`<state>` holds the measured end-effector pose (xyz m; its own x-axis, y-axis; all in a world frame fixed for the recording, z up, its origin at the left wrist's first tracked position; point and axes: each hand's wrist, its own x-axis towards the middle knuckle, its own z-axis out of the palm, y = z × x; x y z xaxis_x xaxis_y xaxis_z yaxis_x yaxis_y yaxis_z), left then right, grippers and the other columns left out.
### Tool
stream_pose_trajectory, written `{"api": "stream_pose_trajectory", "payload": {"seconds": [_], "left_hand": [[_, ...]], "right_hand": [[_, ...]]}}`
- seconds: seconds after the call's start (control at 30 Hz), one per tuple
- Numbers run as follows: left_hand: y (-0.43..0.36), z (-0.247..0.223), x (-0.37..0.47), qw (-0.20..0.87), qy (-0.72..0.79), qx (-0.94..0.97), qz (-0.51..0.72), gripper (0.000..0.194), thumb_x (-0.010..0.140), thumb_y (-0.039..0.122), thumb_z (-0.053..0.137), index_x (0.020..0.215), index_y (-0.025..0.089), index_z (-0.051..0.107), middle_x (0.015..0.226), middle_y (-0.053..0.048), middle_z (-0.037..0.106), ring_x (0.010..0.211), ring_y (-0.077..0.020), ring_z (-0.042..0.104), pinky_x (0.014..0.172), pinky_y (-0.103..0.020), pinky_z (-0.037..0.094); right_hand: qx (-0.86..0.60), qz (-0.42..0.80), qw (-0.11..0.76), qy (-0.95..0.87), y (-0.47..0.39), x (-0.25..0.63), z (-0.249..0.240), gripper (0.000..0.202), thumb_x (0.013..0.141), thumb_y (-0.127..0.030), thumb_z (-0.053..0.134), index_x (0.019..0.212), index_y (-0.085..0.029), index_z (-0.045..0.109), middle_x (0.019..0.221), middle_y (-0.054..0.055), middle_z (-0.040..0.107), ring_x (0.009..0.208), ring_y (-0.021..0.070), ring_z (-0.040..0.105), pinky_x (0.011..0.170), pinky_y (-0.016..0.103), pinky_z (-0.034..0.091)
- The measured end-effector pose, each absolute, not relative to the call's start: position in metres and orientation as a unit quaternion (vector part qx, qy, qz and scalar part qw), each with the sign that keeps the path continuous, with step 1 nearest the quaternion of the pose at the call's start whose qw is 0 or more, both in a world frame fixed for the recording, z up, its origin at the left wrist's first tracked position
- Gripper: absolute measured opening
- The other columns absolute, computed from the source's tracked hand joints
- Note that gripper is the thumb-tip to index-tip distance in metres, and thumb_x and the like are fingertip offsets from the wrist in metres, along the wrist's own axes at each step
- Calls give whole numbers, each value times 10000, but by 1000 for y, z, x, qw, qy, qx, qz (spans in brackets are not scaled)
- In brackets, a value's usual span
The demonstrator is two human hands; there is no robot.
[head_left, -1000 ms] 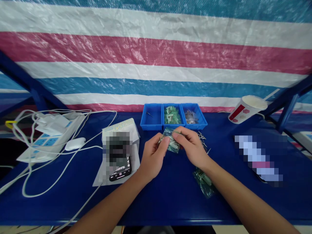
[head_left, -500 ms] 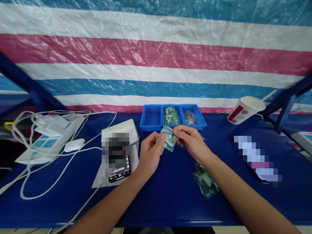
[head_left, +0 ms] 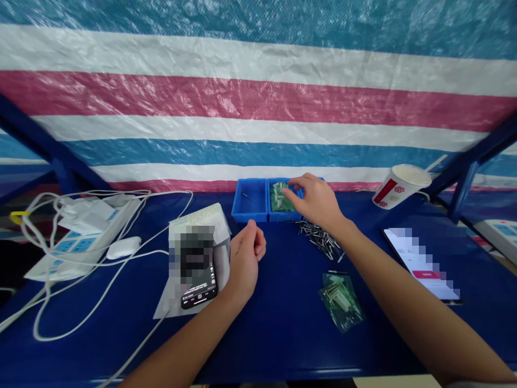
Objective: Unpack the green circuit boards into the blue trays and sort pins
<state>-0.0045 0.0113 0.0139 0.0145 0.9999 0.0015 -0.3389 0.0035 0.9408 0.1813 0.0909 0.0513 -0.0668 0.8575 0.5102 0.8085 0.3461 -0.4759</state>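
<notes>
My right hand (head_left: 314, 198) is over the row of blue bins, its thumb and fingertips apart, with nothing seen between them. Below its fingertips, the middle bin (head_left: 278, 216) holds small green-tinted plastic packets (head_left: 278, 198) with pale pieces inside. My left hand (head_left: 245, 253) rests in front of the left bin (head_left: 250, 215), fingers curled in and thumb on top; no object shows in it. A loose pile of dark and silver screws (head_left: 321, 240) lies under my right wrist. Nearer me lies another filled plastic packet (head_left: 342, 302). My right hand mostly covers the right bin.
On the left are a power strip (head_left: 76, 242), tangled white cables and a white earbud case (head_left: 124, 247). A phone (head_left: 200, 293) lies on papers beside my left forearm. A paper cup (head_left: 399, 186) with a straw and a second phone (head_left: 424, 267) are at right.
The packet that both hands held is gone from between them. My right hand has moved up and forward over the bins and its fingers have parted. My left hand has drawn slightly back. The screw pile shows now.
</notes>
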Motion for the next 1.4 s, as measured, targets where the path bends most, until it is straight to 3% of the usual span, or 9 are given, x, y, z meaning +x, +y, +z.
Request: {"api": "stream_pose_trajectory", "payload": {"seconds": [0.2,0.33,0.63,0.9,1.07,1.23,1.3,1.4], "left_hand": [[10,16,-3,583,412,416,564,497,947,539,536,617,180,438,532,61,332,459,-71,288,471,-237,200],[8,19,-2,579,419,419,559,485,952,529,527,626,179,451,529,58,354,464,-73,291,481,-237,208],[6,20,-2,564,441,440,542,463,947,516,524,636,176,477,548,55,359,471,-76,323,481,-240,215],[6,21,-4,542,452,474,527,471,943,534,505,631,183,470,525,54,356,469,-82,330,478,-232,237],[5,21,-4,540,448,478,528,457,948,524,502,642,187,471,527,55,357,471,-86,332,479,-236,236],[6,21,-5,539,449,478,528,441,955,501,492,647,186,469,529,57,355,476,-87,326,482,-236,229],[8,21,-5,538,449,477,530,435,956,493,488,649,186,467,533,57,357,477,-86,327,484,-233,232],[8,21,-7,539,449,475,532,436,962,493,476,656,183,474,533,59,358,476,-83,328,485,-230,235]], "right_hand": [[-555,-12,233,-798,95,186,38,334,936,-285,458,1087,-209,746,1147,86,729,1051,316,588,826,454,411],[-536,-27,167,-827,96,188,33,354,980,-307,419,1049,-234,759,1181,64,734,1094,338,562,854,495,369],[-523,-41,186,-831,81,190,25,432,964,-544,513,1198,-231,699,1253,99,705,1182,364,530,988,559,277],[-482,-39,200,-852,77,198,21,384,959,-522,565,1196,-248,694,1248,92,710,1159,331,570,1023,540,248],[-484,-4,276,-830,78,199,25,319,1024,-397,475,1110,-264,751,1144,61,739,1018,261,626,913,439,372],[-513,-6,375,-772,109,198,37,361,1014,-382,480,1091,-199,781,1003,109,738,943,264,645,838,402,454],[-541,-51,348,-764,121,194,42,382,1012,-407,482,1140,-188,768,1077,130,725,994,292,629,851,425,443],[-568,-87,223,-787,127,184,45,469,968,-556,516,1154,-202,760,1164,141,709,1064,352,598,875,480,409]]}}
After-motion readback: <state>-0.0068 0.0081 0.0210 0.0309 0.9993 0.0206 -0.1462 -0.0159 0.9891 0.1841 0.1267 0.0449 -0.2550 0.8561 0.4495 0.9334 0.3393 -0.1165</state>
